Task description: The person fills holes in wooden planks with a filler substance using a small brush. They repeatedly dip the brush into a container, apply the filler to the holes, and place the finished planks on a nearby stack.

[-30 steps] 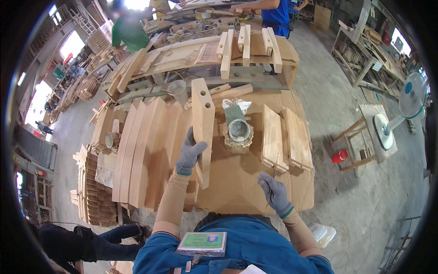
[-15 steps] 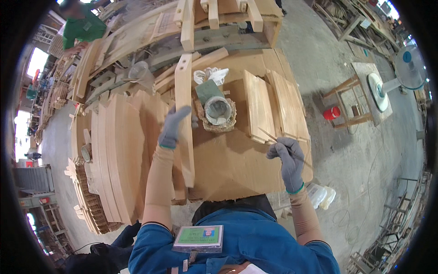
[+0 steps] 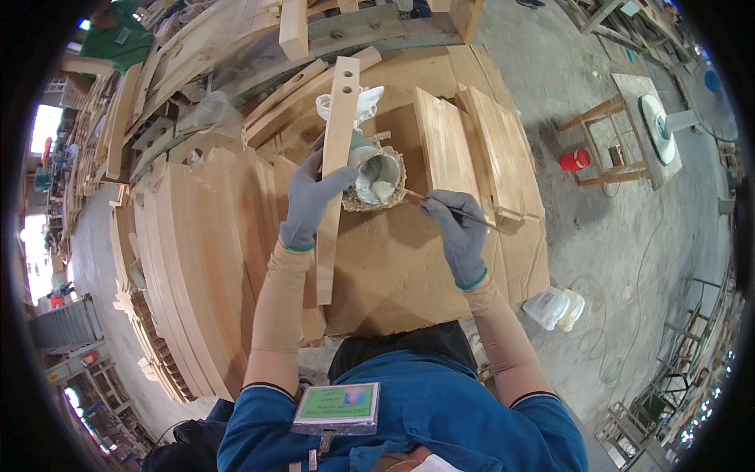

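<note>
A worker in a blue shirt (image 3: 409, 409), a green badge (image 3: 336, 407) clipped at the chest, stands against the near edge of a table (image 3: 409, 275) covered in brown cardboard. The right hand (image 3: 458, 232), in a grey glove, pinches a thin stick (image 3: 456, 211) between its fingers, the stick's tip reaching to the rim of a glue pot (image 3: 377, 177) that sits in a crusted ring near the middle of the cardboard. The left hand (image 3: 308, 200), also gloved, has its fingers wrapped around a long wooden slat (image 3: 336, 169) with holes bored in it; the slat runs from near the worker's waist away past the pot, just beside the pot's left rim. Bare cardboard lies open between the two forearms and towards the table's right corner. To the left, curved wooden boards (image 3: 197, 267) crowd side by side right up to the slat, leaving little room there. Just beyond the right hand, two flat boards (image 3: 472, 149) lie along the table's right edge. Behind the pot sits a white plastic bag (image 3: 358, 104). Off the right edge, on the concrete floor (image 3: 613, 259), lie a clear plastic container (image 3: 557, 307), a red cup (image 3: 574, 160) and a wooden stool (image 3: 621, 141), well apart from the table.
</note>
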Demonstrator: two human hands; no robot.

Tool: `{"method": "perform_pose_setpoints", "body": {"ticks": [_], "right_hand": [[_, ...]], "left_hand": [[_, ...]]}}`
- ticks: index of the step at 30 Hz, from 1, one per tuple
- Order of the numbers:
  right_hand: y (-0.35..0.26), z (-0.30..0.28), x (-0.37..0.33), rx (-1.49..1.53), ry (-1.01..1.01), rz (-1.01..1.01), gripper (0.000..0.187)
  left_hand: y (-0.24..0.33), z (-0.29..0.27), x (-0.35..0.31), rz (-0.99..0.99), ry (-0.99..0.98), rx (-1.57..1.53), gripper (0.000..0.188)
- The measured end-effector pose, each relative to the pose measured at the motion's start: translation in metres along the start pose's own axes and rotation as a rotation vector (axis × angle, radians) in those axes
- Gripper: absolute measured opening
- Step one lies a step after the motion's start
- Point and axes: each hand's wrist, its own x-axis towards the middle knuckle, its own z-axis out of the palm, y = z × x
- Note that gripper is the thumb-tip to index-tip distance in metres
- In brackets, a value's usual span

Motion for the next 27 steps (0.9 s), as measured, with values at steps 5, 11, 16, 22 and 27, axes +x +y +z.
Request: {"method": "perform_pose_setpoints", "body": {"ticks": [5, 11, 16, 22, 27], "right_hand": [[0.029, 0.002, -0.012, -0.308, -0.007, -0.223, 0.013], [0.029, 0.017, -0.038, -0.212, 0.017, -0.153, 0.013], [0.028, 0.014, -0.004, -0.37, 0.03, -0.289, 0.013], [0.024, 0.031, -0.032, -0.692, -0.173, -0.452, 0.028], [0.021, 0.023, -0.05, -0.597, -0.264, -0.492, 0.028]], "left_hand": [[-0.001, 0.016, -0.014, 0.07, 0.117, -0.049, 0.051], [0.0, 0.024, -0.019, 0.104, 0.151, -0.016, 0.046], [0.0, 0.024, -0.02, 0.095, 0.147, -0.017, 0.049], [-0.005, 0.027, -0.018, 0.113, 0.191, 0.031, 0.05], [-0.004, 0.028, -0.019, 0.122, 0.189, 0.036, 0.05]]}}
